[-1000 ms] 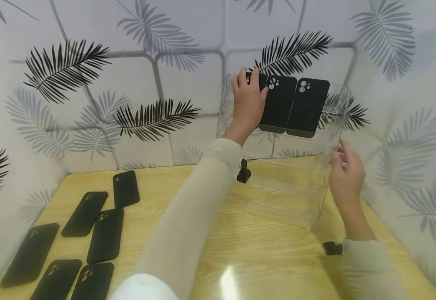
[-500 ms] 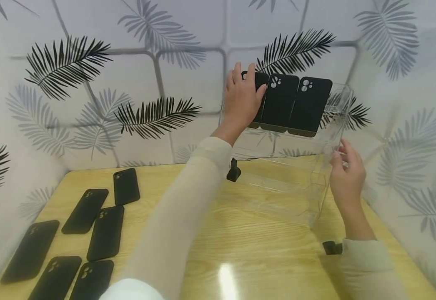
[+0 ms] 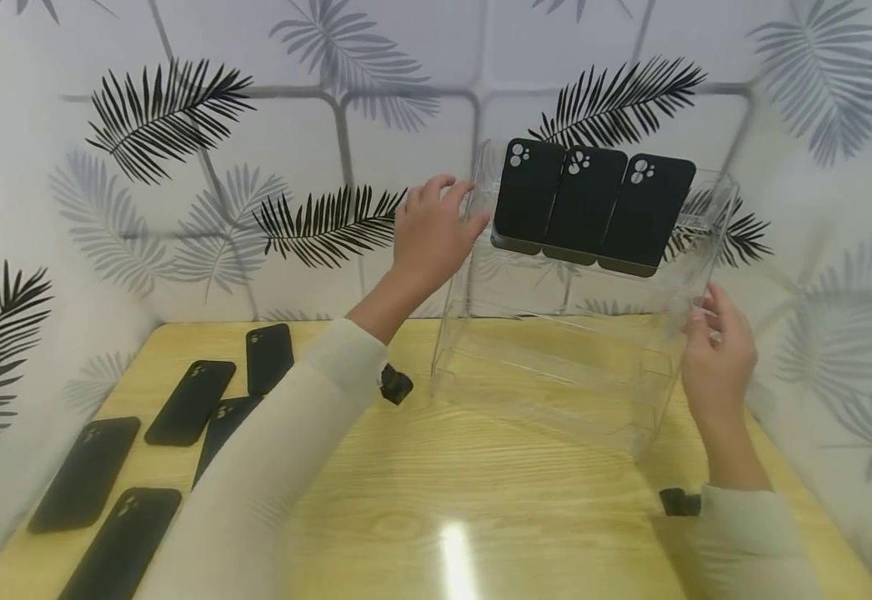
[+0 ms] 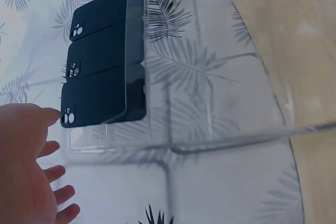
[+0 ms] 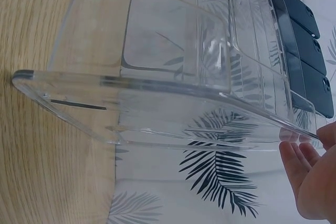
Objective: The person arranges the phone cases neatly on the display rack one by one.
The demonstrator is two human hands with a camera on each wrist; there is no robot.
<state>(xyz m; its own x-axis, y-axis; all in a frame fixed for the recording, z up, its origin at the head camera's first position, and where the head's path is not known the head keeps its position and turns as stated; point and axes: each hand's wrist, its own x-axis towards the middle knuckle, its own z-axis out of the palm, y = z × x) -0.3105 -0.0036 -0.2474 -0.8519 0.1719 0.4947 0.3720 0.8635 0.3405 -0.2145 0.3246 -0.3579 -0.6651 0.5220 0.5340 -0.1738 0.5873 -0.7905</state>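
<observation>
A clear plastic tiered display rack (image 3: 654,367) stands on the table. Three black phone cases lean side by side on its top tier: a left case (image 3: 529,192), a middle case (image 3: 586,200) and a right case (image 3: 649,212), camera holes at the top. My left hand (image 3: 432,233) is beside the rack's upper left edge, fingers loosely bent and holding nothing. In the left wrist view its thumb (image 4: 50,115) points at the nearest case's camera corner. On the other side, my right hand (image 5: 317,182) pinches the edge of the rack's right side panel between thumb and fingers.
Several more black phone cases lie flat on the wooden table (image 3: 406,500) at the left, among them one at the front (image 3: 121,542) and one at the back (image 3: 269,358). My left sleeve (image 3: 286,442) covers part of them. A leaf-patterned wall (image 3: 293,292) rises behind.
My left hand has come away from the left case on the top tier and moved left and down, leaving that case in full sight. The right hand keeps its hold on the rack.
</observation>
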